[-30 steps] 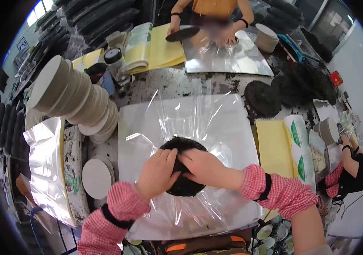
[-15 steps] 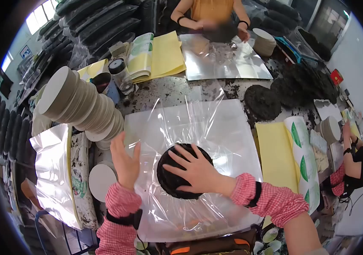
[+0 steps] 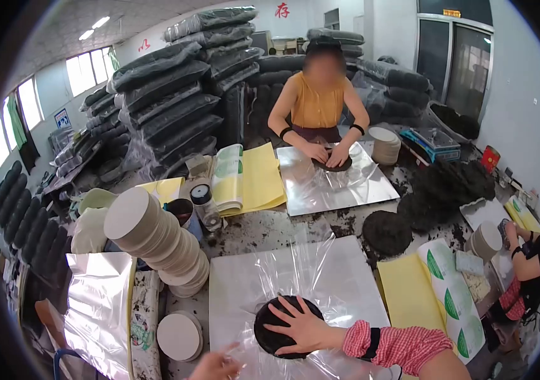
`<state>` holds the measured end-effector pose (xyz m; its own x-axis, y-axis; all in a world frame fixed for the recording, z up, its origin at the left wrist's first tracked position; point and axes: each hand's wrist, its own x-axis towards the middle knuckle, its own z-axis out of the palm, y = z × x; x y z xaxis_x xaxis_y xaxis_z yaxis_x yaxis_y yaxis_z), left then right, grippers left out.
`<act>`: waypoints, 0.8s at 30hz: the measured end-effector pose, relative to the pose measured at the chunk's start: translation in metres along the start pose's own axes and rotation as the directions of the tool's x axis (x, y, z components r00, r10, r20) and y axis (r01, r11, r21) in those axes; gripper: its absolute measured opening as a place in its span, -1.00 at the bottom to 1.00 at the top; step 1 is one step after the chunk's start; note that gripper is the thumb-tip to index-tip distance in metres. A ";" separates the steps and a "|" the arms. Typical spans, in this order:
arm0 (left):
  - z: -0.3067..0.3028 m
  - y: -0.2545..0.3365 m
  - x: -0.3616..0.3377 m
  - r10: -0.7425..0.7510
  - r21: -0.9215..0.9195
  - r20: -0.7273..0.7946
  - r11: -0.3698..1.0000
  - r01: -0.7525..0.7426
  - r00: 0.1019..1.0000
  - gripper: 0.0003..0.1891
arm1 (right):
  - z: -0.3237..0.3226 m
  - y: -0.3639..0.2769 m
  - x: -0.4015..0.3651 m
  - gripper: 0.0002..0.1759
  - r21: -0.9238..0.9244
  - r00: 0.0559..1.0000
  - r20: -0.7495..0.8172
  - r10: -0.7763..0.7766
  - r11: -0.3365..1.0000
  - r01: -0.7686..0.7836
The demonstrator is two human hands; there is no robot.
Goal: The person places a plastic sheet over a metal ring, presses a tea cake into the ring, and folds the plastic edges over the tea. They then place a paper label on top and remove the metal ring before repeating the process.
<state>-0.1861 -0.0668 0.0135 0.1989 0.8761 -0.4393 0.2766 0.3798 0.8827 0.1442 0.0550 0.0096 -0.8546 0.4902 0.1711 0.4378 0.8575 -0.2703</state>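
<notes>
On the head camera I have my right hand spread flat, gripping nothing, on top of a dark disc. The disc lies on clear film over a white board on the surface. My left hand, blurred at the bottom edge, is near the disc; I can't tell its grip.

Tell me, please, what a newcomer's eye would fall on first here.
Probably the dark round disc low in the middle, with the right hand spread over its top. Next might come the tall, leaning stack of pale discs to its left, then the co-worker in orange at the upper middle of the picture.
</notes>
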 end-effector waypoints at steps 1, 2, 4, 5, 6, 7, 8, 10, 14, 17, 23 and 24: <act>-0.003 -0.013 -0.003 0.130 -0.340 -0.081 0.928 -0.150 0.988 -0.32 | 0.000 -0.002 0.000 -0.23 -0.013 1.000 0.007 0.007 1.000 -0.007; 0.003 -0.020 0.001 0.134 -0.346 -0.079 0.926 -0.153 0.988 -0.32 | 0.001 -0.004 -0.004 -0.22 -0.024 1.000 0.016 0.018 1.000 -0.017; 0.008 -0.036 0.027 0.345 0.064 -0.643 0.914 -0.401 0.683 -0.30 | 0.004 -0.007 -0.012 -0.21 -0.045 1.000 0.009 -0.009 0.999 0.009; 0.010 -0.066 0.037 0.647 0.705 -0.368 0.662 -0.253 0.668 -0.25 | 0.004 -0.010 -0.014 -0.22 -0.041 1.000 -0.004 0.003 0.999 -0.003; 0.018 -0.081 0.059 0.688 0.867 -0.126 0.426 -0.258 0.714 -0.17 | 0.004 -0.014 -0.015 -0.23 -0.031 1.000 -0.019 0.019 0.999 -0.019; 0.032 -0.100 0.076 0.644 0.946 0.119 0.157 -0.282 0.756 -0.08 | 0.003 -0.015 -0.013 -0.21 -0.059 0.999 -0.005 0.034 0.998 -0.035; 0.064 -0.038 0.061 0.646 0.825 0.027 0.417 -0.382 0.763 0.00 | 0.001 -0.017 -0.012 -0.20 -0.081 0.998 0.018 0.054 0.995 -0.052; 0.108 0.032 0.052 0.614 0.611 -0.059 0.646 -0.458 0.787 0.08 | 0.006 -0.017 -0.015 -0.16 -0.018 0.994 -0.085 0.071 0.997 -0.073; 0.136 0.039 0.067 0.811 0.677 0.073 0.387 -0.626 0.581 0.10 | 0.024 0.001 -0.032 -0.39 0.329 0.955 -0.279 0.096 0.944 0.001; 0.140 0.021 0.072 0.814 0.620 0.014 0.448 -0.644 0.580 -0.03 | -0.023 0.000 -0.068 -0.40 0.199 0.669 -0.591 0.450 0.886 -0.420; 0.150 0.023 0.066 0.776 0.654 -0.056 0.504 -0.564 0.629 -0.50 | -0.059 -0.004 -0.172 -0.47 0.595 0.321 0.477 0.818 -0.033 -0.803; 0.154 0.024 0.067 0.767 0.690 -0.111 0.518 -0.506 0.633 -0.56 | -0.072 0.007 -0.185 -0.49 0.771 0.352 0.335 0.874 -0.039 -0.636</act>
<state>-0.0212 -0.0453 -0.0208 0.2334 0.8783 0.4173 0.6909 -0.4518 0.5644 0.3256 -0.0186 0.0445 -0.0118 0.8696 -0.4936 0.3113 -0.4659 -0.8283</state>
